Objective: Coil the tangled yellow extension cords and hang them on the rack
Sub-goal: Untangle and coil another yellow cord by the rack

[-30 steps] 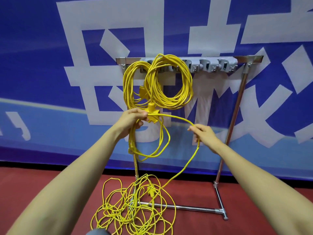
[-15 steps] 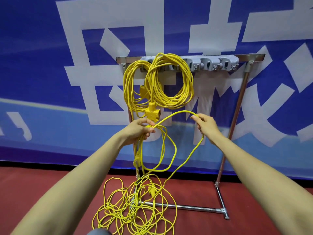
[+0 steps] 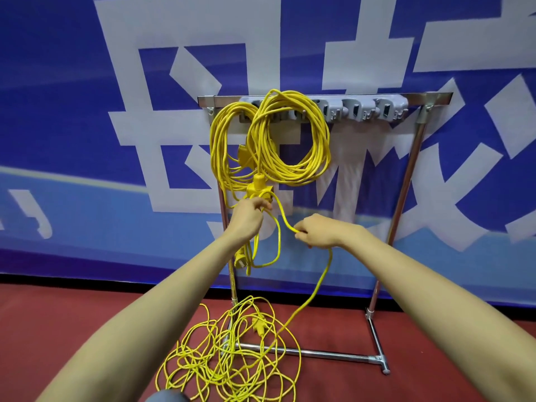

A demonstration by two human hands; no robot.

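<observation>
Near you on the red floor (image 3: 87,329), the tangled yellow extension cord (image 3: 220,372) lies heaped. Your left hand (image 3: 249,219) is curled round several hanging loops of it. Above, two coiled yellow cords (image 3: 293,175) hang at the left end of the chrome metal rack (image 3: 406,181). Your right hand (image 3: 319,230) pinches the strand that runs down to the heap.

Light: bright, even on you; shadows faint.
Blur: banner (image 3: 348,158) smears above your right hand (image 3: 322,231).
Edges: lens-bowed.
</observation>
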